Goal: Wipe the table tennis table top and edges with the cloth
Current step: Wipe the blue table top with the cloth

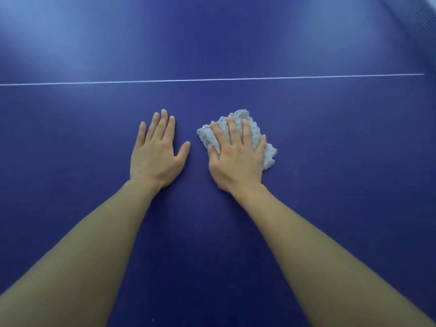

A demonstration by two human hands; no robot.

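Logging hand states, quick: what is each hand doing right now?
Left hand: open, flat on the table, holding nothing.
Right hand: open, straight fingers pressing the cloth onto the table.

Dark mesh net (422, 17) at top right corner, partly cut off.

Cloth (253, 133) middle hidden under right hand (236, 159).

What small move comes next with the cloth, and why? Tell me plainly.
Probably slide the right hand, pressed flat on the grey cloth, forward toward the white line. The blue table top between cloth and line lies directly ahead, and the left hand rests flat beside the cloth, bracing.
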